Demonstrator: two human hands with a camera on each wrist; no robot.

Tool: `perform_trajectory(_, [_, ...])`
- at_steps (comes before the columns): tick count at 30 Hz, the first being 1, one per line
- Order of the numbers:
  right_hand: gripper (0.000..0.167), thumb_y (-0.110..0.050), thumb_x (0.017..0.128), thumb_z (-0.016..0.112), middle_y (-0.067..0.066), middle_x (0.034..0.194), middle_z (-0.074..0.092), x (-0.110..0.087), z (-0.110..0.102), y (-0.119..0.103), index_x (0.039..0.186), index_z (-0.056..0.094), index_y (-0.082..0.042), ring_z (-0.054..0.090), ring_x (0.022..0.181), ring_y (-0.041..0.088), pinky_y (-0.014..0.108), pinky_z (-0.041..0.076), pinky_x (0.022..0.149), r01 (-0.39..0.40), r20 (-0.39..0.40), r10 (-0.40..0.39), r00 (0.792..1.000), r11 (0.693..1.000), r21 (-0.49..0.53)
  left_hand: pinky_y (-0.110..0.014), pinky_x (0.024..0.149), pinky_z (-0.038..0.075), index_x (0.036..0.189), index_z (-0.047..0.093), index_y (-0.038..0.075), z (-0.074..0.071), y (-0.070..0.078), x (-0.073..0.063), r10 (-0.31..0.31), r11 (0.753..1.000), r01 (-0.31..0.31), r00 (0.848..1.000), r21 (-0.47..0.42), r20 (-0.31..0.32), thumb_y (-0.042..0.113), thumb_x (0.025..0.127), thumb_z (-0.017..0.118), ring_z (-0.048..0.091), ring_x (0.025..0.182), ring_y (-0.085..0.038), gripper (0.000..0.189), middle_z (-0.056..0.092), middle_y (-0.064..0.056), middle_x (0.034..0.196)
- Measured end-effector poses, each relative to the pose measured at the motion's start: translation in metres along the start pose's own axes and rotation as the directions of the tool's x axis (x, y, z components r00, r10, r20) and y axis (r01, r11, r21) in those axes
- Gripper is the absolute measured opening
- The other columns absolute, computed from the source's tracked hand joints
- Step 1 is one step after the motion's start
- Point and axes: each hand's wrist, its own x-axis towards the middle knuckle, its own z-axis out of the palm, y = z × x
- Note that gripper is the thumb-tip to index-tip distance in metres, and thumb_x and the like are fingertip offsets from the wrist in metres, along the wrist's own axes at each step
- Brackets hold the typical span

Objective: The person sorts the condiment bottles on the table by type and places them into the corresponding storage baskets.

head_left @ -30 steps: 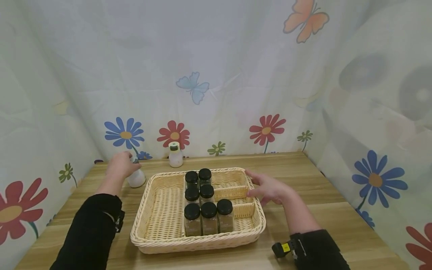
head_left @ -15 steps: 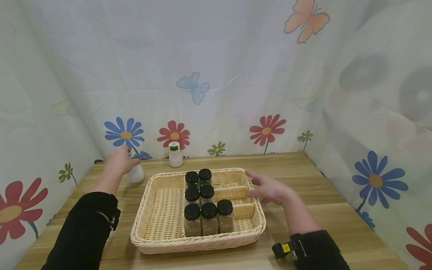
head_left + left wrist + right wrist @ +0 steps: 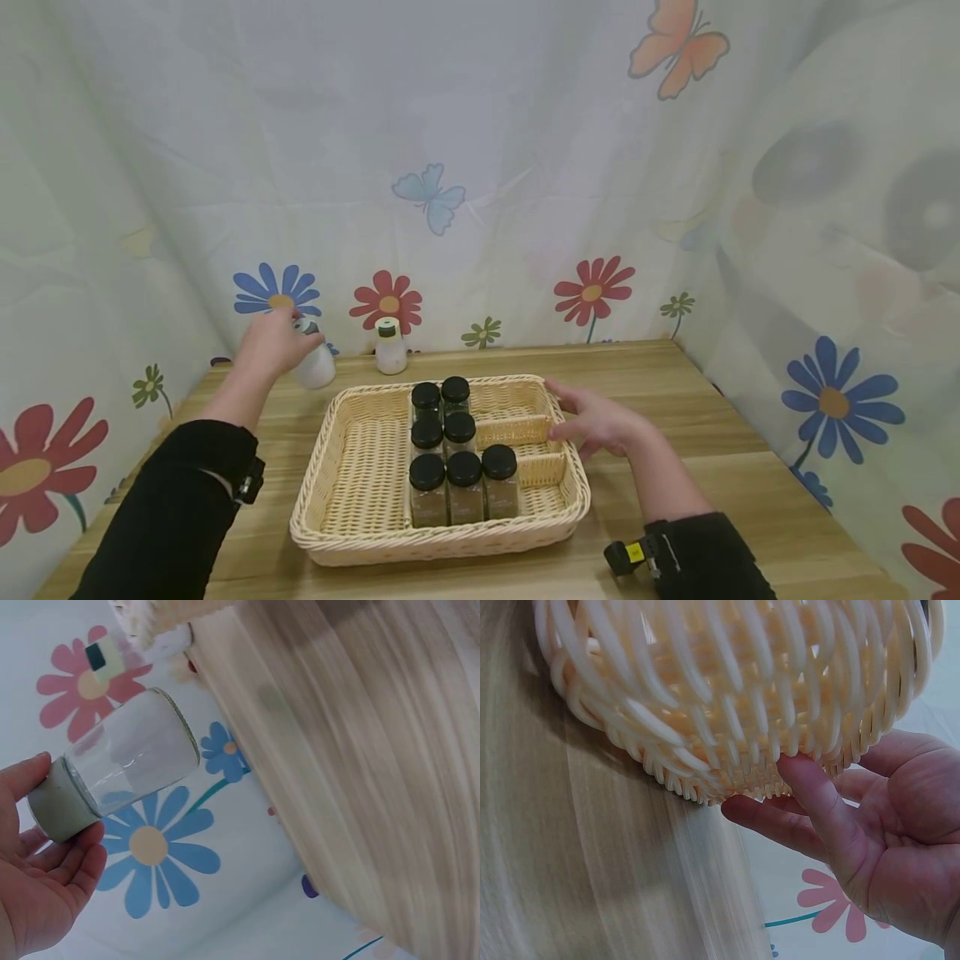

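Observation:
My left hand (image 3: 266,343) grips the cap of a glass seasoning jar (image 3: 315,367) at the left of the table. In the left wrist view, the jar (image 3: 139,742) has clear walls and a pale green cap, pinched between thumb and fingers. It hangs tilted, off the tabletop. At the right end of a wicker basket (image 3: 442,546), my right hand (image 3: 603,421) touches the rim with fairly straight fingers. Those fingers (image 3: 817,799) meet the woven outer wall in the right wrist view. Several black-lidded jars (image 3: 465,492) stand upright inside the basket.
A second pale-capped jar (image 3: 391,350) stands near the back edge of the wooden table (image 3: 675,467). Low dividers (image 3: 517,427) split the basket's right side into compartments. A printed curtain (image 3: 480,250) hangs behind the table and along both sides.
My left hand has lifted the pale-capped seasoning jar and shifted it slightly right and toward the back. My right hand and the basket have stayed in place.

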Motion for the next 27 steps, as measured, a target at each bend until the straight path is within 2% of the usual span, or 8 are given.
perform_trajectory(8, [0.091,-0.001,0.091,0.071,0.029,0.160,0.027,0.002,0.001,0.002,0.165,0.021,-0.018,0.070,0.095,0.035,0.052,0.061,0.064,-0.017,-0.038,0.016,0.999,1.000,-0.016,-0.052,0.079,0.056,0.135,0.054,-0.009,-0.010,0.018,-0.003,0.049,0.999,-0.049,0.999,-0.024,-0.017,0.040,0.092,0.070,0.058,0.104,-0.043,0.066,0.059,-0.031,0.122])
perform_trajectory(14, [0.091,-0.001,0.091,0.071,0.029,0.159,0.027,0.003,0.001,0.002,0.165,0.020,-0.018,0.070,0.096,0.036,0.052,0.061,0.064,-0.014,-0.036,0.013,0.999,1.000,-0.018,-0.055,0.087,0.052,0.136,0.054,-0.008,-0.013,0.024,-0.005,0.078,0.997,-0.079,0.997,-0.023,-0.022,0.040,0.093,0.069,0.053,0.112,-0.044,0.066,0.056,-0.031,0.128])
perform_trajectory(27, [0.092,-0.001,0.092,0.070,0.031,0.159,0.026,0.002,0.000,0.002,0.165,0.017,-0.015,0.070,0.097,0.036,0.052,0.061,0.065,-0.001,-0.012,0.001,1.000,1.000,-0.024,-0.055,0.083,0.055,0.139,0.052,-0.004,-0.017,0.044,-0.009,0.081,0.995,-0.081,0.997,-0.058,0.008,0.040,0.092,0.071,0.051,0.115,-0.044,0.067,0.058,-0.028,0.124])
